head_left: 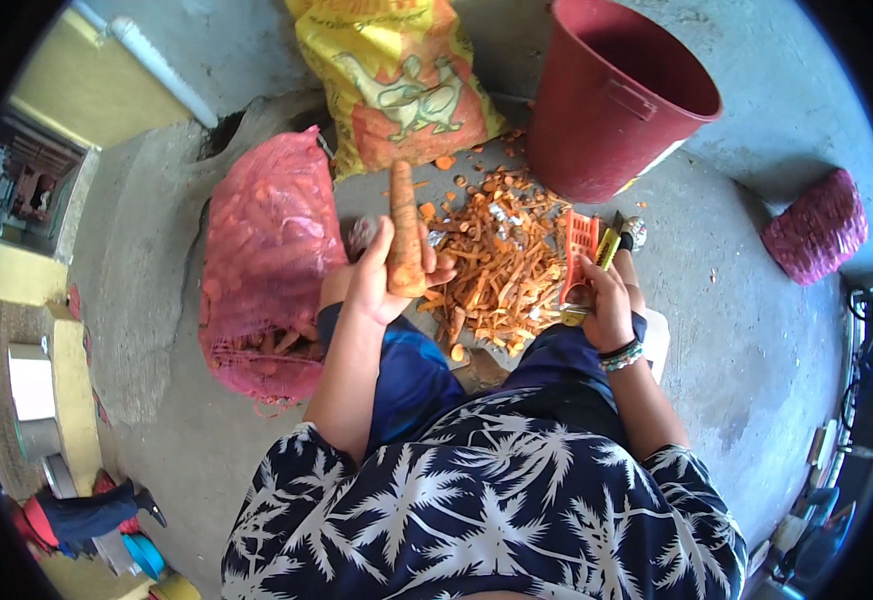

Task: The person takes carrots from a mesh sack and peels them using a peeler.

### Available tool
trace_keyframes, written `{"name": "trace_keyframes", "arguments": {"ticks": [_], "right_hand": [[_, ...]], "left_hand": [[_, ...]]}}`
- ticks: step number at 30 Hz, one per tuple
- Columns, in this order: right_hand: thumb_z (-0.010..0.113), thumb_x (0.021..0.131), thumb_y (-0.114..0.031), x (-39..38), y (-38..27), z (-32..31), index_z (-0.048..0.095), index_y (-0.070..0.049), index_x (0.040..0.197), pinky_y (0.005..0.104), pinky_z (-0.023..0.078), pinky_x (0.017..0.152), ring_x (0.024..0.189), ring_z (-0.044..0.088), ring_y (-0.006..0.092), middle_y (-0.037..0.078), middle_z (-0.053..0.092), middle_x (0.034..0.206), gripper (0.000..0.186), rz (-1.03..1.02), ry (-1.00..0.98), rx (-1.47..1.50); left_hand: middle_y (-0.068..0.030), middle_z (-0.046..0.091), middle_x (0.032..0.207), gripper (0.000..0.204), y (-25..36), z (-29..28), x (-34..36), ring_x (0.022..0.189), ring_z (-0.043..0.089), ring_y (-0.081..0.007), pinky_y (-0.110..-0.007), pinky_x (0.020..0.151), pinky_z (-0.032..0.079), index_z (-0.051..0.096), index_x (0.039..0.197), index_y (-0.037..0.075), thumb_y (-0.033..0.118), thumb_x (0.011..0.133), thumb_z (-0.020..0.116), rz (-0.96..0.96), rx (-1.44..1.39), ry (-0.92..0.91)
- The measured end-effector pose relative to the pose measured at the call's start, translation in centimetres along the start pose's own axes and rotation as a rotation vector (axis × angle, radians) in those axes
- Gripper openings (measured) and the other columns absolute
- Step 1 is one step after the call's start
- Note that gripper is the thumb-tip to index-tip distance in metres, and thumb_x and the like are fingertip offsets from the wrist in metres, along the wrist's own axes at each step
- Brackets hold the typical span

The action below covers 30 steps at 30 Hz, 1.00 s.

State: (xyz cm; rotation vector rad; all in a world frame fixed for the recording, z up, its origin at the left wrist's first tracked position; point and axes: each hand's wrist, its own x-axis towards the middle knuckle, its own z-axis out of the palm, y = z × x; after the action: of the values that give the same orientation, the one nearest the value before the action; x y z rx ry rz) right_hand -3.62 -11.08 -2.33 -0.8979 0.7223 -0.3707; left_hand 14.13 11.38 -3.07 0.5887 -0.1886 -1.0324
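Observation:
My left hand (382, 272) is closed around a large unpeeled carrot (405, 215), which points away from me with its tip up. My right hand (605, 300) grips an orange-red slotted peeler (579, 240) together with what looks like a yellow-handled blade (611, 240). A heap of carrot peels and cut ends (497, 265) lies on the floor between my feet. Just left of my left hand lies a pink mesh sack (262, 250) full of what look like carrots.
A yellow printed sack (397, 80) stands behind the peels, with a tall dark red bucket (587, 120) to its right. A purple mesh sack (817, 225) lies by the right wall. The concrete floor (737, 380) surrounds me; assorted household items line the far left.

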Motion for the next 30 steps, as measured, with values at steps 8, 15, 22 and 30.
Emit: {"name": "trace_keyframes", "arguments": {"ticks": [8,15,22,30], "right_hand": [[0.057,0.080,-0.007,2.4,-1.4,-0.8,0.051,0.001,0.092,0.0322,0.042,0.054,0.060,0.056,0.0274,0.017,0.053,0.068,0.015,-0.699,-0.221,-1.143],[0.047,0.089,-0.015,2.7,0.5,-0.4,0.053,0.000,0.097,0.0332,0.048,0.062,0.075,0.062,0.0270,0.011,0.063,0.086,0.018,-0.055,-0.333,-0.502],[0.042,0.091,-0.018,0.8,1.0,2.1,0.052,-0.009,0.090,0.0482,0.044,0.090,0.121,0.036,0.0376,0.009,0.045,0.121,0.013,0.223,-0.694,0.503],[0.040,0.092,-0.022,-0.3,-0.7,1.6,0.050,0.001,0.103,0.0443,0.044,0.090,0.110,0.049,0.0313,0.013,0.050,0.117,0.027,0.184,-0.655,0.185]], "left_hand": [[-0.0078,0.053,0.087,0.046,-2.7,3.4,8.0,0.082,0.053,-0.0208,-0.037,0.075,0.045,0.050,0.103,0.003,0.047,0.090,0.039,-0.024,-0.065,0.131],[-0.0077,0.053,0.095,0.049,-3.8,4.0,9.3,0.087,0.051,-0.0174,-0.034,0.078,0.043,0.048,0.110,0.004,0.047,0.087,0.047,0.237,0.161,0.423],[-0.0099,0.043,0.124,0.035,-4.8,5.8,4.3,0.113,0.044,-0.0200,-0.039,0.093,0.037,0.034,0.123,0.015,0.025,0.092,0.045,0.374,0.280,0.095],[-0.0207,0.052,0.114,0.050,-1.0,4.3,-3.1,0.105,0.053,-0.0294,-0.035,0.087,0.045,0.039,0.122,-0.007,0.028,0.088,0.047,-0.196,0.164,-0.126]]}}
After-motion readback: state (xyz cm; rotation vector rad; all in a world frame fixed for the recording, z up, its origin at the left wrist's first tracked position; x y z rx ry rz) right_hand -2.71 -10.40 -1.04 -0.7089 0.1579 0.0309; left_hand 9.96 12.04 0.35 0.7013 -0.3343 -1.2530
